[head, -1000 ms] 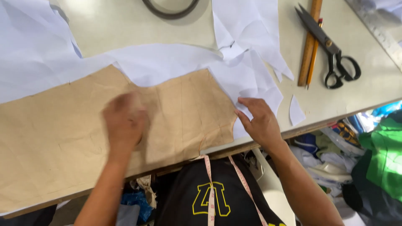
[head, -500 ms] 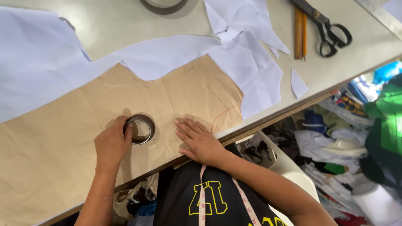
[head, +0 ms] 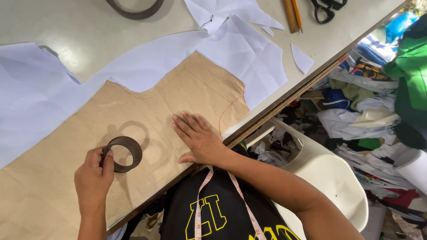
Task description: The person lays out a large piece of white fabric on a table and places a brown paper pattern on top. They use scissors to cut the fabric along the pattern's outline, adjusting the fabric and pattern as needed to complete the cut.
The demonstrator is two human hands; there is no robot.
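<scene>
My left hand point(head: 92, 177) grips a dark ring-shaped roll of tape point(head: 122, 154), lifted on edge just above a brown paper pattern piece point(head: 147, 111) on the table. Flat on that brown paper, near the table's front edge, lies my right hand point(head: 200, 138) with fingers spread, pressing it down. White paper point(head: 240, 51) lies under and beyond the brown piece. A red curved line is drawn on the brown paper just right of my right hand.
Black scissors point(head: 328, 5), a wooden ruler and a pencil point(head: 291, 14) lie at the far right of the pale table point(head: 80, 31). Another dark ring point(head: 134, 9) sits at the far edge. A white chair point(head: 327, 178) and heaps of cloth point(head: 382, 89) stand right of the table.
My right hand moved left from the paper's right edge and now lies flat on the brown paper. My left hand picked the tape roll up and drew it back toward me.
</scene>
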